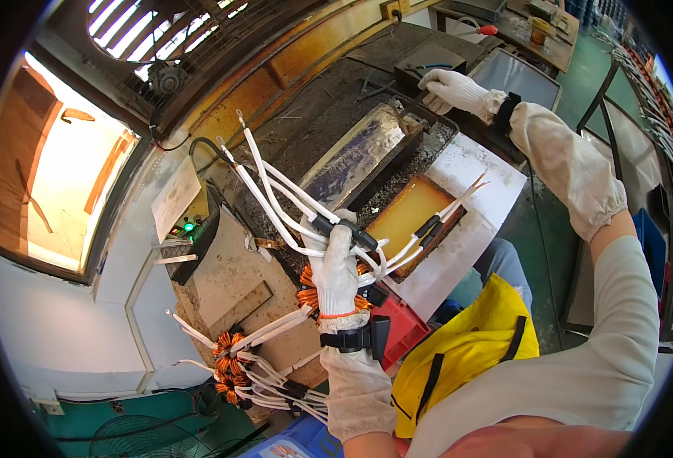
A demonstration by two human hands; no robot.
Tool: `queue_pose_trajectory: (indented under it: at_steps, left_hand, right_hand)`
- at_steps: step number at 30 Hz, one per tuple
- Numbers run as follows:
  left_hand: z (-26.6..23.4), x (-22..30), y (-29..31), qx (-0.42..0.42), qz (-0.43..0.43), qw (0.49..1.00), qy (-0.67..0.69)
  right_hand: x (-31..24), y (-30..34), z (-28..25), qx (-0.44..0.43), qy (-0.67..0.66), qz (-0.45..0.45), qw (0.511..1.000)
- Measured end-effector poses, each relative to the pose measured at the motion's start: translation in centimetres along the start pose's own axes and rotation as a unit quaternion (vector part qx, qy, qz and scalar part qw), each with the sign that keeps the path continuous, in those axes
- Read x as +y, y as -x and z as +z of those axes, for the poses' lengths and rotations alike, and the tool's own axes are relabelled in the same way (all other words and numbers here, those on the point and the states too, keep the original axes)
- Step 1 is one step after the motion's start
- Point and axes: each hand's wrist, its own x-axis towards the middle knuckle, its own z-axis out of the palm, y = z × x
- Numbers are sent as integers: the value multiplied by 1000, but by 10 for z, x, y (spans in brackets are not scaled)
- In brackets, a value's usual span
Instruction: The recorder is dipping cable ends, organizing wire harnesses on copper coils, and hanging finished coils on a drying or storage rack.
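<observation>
My left hand (338,263), in a white glove, is closed around a bundle of white sleeved leads (287,187) with black sleeves. Several bare metal tips point up and left, while other leads (428,229) reach right over the yellow tray. A copper-wound coil (309,290) shows beside the wrist, partly hidden by the hand. My right hand (458,91), also gloved, is stretched out at the far right with curled fingers beside a dark box (437,57). Whatever those fingers may hold is hidden.
A long trough of shiny, crusted metal (351,156) lies beyond my left hand. Nearer is a shallow tray of yellow liquid (386,221) on a white board (477,179). More wound coils (229,359) lie lower left, near a box with a green light (191,229). A red crate (399,324) stands below.
</observation>
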Motion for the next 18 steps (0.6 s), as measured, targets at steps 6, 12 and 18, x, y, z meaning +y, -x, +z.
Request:
queue_pose_trajectory:
  at_steps: [6, 12, 18]
  left_hand:
    - [-2, -1, -2, -10, 11, 1000, -6]
    - [-1, -1, -3, -8, -21, 1000, -10]
    - [-1, 0, -2, -2, -10, 1000, -13]
  right_hand:
    - [9, 0, -9, 11, -29, 21, 999]
    - [9, -8, -24, 29, -47, 23, 998]
    - [13, -13, -18, 30, -114, 87, 989]
